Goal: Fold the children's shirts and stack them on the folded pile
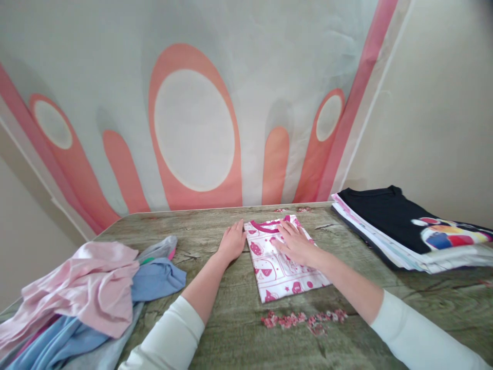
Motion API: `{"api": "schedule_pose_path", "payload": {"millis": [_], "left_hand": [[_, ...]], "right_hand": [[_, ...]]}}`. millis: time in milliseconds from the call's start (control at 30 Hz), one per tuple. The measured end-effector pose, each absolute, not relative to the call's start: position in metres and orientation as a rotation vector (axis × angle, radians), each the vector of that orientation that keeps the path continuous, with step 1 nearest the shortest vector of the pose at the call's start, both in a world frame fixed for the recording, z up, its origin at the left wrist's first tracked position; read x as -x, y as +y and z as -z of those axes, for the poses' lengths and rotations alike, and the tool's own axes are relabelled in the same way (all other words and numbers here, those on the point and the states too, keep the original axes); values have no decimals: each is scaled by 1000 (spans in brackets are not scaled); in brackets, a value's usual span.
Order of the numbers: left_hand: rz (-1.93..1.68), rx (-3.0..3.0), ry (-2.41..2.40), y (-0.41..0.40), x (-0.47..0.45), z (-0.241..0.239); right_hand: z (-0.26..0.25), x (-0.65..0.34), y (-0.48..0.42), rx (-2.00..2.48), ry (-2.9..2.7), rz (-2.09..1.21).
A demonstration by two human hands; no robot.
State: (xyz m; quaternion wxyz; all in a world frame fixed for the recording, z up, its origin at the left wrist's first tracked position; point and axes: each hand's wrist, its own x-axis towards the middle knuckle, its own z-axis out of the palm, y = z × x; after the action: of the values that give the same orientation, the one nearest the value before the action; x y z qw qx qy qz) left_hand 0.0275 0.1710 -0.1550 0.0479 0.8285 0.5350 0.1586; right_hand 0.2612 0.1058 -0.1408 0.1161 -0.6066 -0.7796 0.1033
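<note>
A white T-shirt (269, 277) with pink prints and a dark pink neckband lies folded into a rectangle on the wooden-patterned table, its collar toward the far edge. My right hand (295, 242) rests flat on the shirt's upper right part, fingers spread. Beside the shirt's left edge, near the collar, my left hand (233, 241) lies with its fingers stretched out and its fingertips at the fabric's border. Neither hand grips the cloth.
At left lies a loose heap of clothes (96, 288), pink, blue and grey. A stack of folded shirts (385, 221), a black one on top, stands at right. The table (215, 329) meets a wall hanging (254, 103) behind.
</note>
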Motion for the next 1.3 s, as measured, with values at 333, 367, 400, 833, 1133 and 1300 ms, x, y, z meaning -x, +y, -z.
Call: {"api": "schedule_pose_path", "payload": {"millis": [333,367,400,833,1133,1300], "left_hand": [[-852,-2221,1541,181,-16,155],[-850,-2218,1534,181,-15,155],[-846,-2222,1518,181,-13,154],[-685,-2218,1298,174,1,133],[-608,-1917,1453,168,-7,127],[-617,-1780,1455,163,-12,124]], "right_hand": [[155,-247,98,1888,-2318,-369],[153,-251,100,1828,-2365,-369],[150,-256,103,1761,-2415,-370],[148,-302,125,1330,-2554,-344],[147,-300,123,1321,-2544,-320],[149,-301,125,1324,-2539,-329]]}}
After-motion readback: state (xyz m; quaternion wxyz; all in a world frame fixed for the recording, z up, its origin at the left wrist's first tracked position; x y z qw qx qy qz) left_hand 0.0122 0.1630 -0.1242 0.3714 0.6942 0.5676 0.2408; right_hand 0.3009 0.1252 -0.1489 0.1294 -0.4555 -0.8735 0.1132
